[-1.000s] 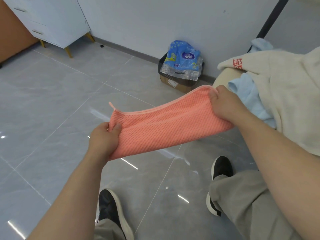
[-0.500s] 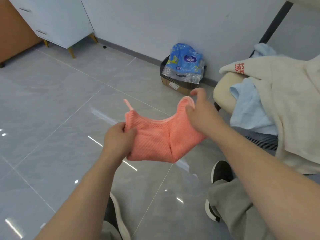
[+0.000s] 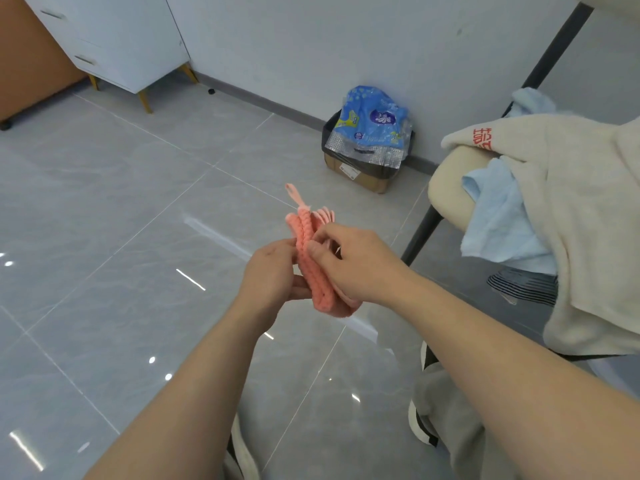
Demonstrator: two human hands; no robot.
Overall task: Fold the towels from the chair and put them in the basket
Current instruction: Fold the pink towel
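Note:
A small pink waffle towel (image 3: 306,251) is folded into a narrow stack, edge-on to me, held in the air over the floor. My left hand (image 3: 273,275) pinches it from the left and my right hand (image 3: 349,265) grips it from the right, thumb on the near side. At the right stands a beige chair (image 3: 446,181) with a cream towel (image 3: 581,209), a light blue towel (image 3: 498,216) and a striped cloth (image 3: 526,287) draped over it. No basket is in view.
A cardboard box (image 3: 360,171) with a blue plastic pack (image 3: 372,123) on top sits against the wall. A white drawer cabinet (image 3: 114,39) stands at the back left. Grey glossy tiles (image 3: 104,237) cover the floor; my legs and shoes are below.
My hands came together, bringing the stretched pink towel's two ends onto each other; it went from a wide strip to a compact folded stack between both hands.

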